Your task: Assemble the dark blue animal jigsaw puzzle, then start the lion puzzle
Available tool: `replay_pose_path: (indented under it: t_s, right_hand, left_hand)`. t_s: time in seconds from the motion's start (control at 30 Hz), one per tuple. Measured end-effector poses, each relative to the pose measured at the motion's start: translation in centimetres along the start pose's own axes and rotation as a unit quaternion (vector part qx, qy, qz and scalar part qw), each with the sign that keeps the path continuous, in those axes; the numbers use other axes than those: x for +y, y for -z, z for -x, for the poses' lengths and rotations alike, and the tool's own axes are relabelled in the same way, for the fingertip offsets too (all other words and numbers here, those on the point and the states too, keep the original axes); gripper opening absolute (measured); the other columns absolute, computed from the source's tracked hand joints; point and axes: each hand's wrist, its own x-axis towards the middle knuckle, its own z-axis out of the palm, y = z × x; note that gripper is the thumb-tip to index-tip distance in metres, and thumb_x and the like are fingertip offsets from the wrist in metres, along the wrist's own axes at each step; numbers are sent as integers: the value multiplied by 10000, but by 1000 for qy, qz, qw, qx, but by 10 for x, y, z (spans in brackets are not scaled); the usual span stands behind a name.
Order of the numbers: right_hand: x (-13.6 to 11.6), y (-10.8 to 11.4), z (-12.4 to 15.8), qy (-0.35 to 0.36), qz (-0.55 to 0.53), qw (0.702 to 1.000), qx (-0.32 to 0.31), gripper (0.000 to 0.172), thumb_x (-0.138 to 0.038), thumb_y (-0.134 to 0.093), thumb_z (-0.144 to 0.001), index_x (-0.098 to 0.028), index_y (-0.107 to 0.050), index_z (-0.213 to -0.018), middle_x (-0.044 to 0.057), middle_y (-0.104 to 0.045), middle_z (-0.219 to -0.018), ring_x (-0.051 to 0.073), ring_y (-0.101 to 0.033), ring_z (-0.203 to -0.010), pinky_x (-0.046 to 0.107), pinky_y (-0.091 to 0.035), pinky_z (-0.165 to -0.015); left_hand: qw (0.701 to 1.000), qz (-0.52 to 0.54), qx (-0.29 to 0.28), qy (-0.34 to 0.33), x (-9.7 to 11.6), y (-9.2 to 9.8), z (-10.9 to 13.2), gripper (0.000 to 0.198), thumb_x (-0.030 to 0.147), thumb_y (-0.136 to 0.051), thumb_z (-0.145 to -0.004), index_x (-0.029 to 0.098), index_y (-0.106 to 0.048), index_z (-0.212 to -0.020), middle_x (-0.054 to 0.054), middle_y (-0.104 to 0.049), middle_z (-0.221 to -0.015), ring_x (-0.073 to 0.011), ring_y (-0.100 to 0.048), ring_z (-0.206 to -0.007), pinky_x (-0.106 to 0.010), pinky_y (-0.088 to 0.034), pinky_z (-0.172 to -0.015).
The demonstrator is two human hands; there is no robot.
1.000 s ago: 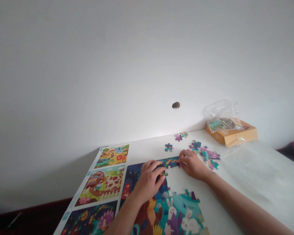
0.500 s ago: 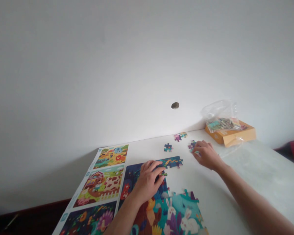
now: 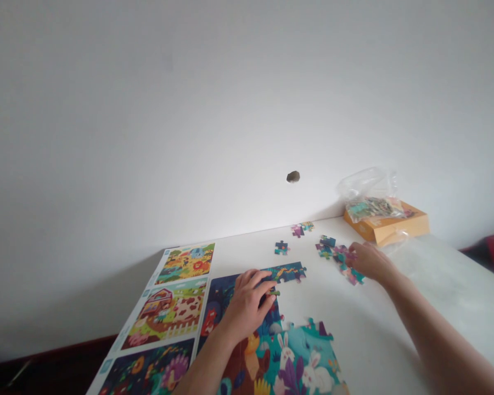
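A partly built jigsaw puzzle with rabbits and dark blue sky lies on the white table. My left hand rests flat on its upper left part, fingers spread, touching the top row of joined pieces. My right hand reaches to the right onto a pile of loose puzzle pieces, fingers curled over them; what they hold is hidden. More loose pieces lie further back: a blue one and a pink pair.
A printed sheet of picture panels lies left of the puzzle at the table's left edge. An orange box with a clear plastic bag of pieces on it stands at the back right against the white wall.
My right hand left the top edge of the puzzle and moved right, first to the pieces near the back, then onto the loose pile. My left hand stayed put.
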Motion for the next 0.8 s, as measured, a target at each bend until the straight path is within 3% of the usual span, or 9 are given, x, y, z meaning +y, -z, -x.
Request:
replay_pose_path:
  t_s: [0.17, 0.27, 0.37, 0.5, 0.8]
  right_hand:
    - [-13, -6, -2, 10, -6, 1000, 14, 389, -334, -601, -804, -145, -642, -1142, 158, -665, -921, 290, -647, -909, 360, -457, -798]
    - [-19, -2, -3, 48, -25, 997, 58, 452, -351, -628, -785, -156, -592, -1191, 135, -654, -968, 298, -613, -974, 406, -432, -907]
    - [-26, 4, 0, 104, -75, 987, 100, 435, -315, -631, -778, -172, -571, -1185, 115, -628, -997, 282, -605, -964, 403, -454, -894]
    - [-44, 9, 8, 180, -150, 966, 107, 407, -287, -606, -813, -213, -548, -1209, 100, -589, -1096, 253, -610, -970, 372, -493, -860]
    - [-75, 12, 29, 345, -210, 915, 7, 372, -261, -582, -882, -233, -564, -1252, 109, -593, -1203, 244, -591, -1107, 396, -491, -971]
  left_hand:
    - [1000, 0, 4, -2, -1, -1, 0, 269, 221, -577, -910, 301, -666, -1150, -35, -609, -1284, -263, -509, -1198, -500, -426, -1042]
    - [1000, 3, 13, -7, -1, -1, 1, 267, 222, -579, -906, 301, -669, -1143, -36, -614, -1275, -260, -519, -1186, -494, -436, -1033]
    - [1000, 4, 9, -6, -1, 0, 1, 271, 219, -576, -906, 301, -667, -1148, -37, -612, -1278, -261, -518, -1186, -492, -437, -1032]
    - [1000, 1, 4, -4, 0, 0, 1, 274, 219, -579, -905, 303, -665, -1151, -34, -610, -1283, -264, -519, -1183, -494, -437, -1029]
    - [1000, 1, -5, 3, 2, 1, 0, 279, 222, -573, -911, 308, -663, -1161, -25, -606, -1287, -258, -514, -1192, -494, -432, -1039]
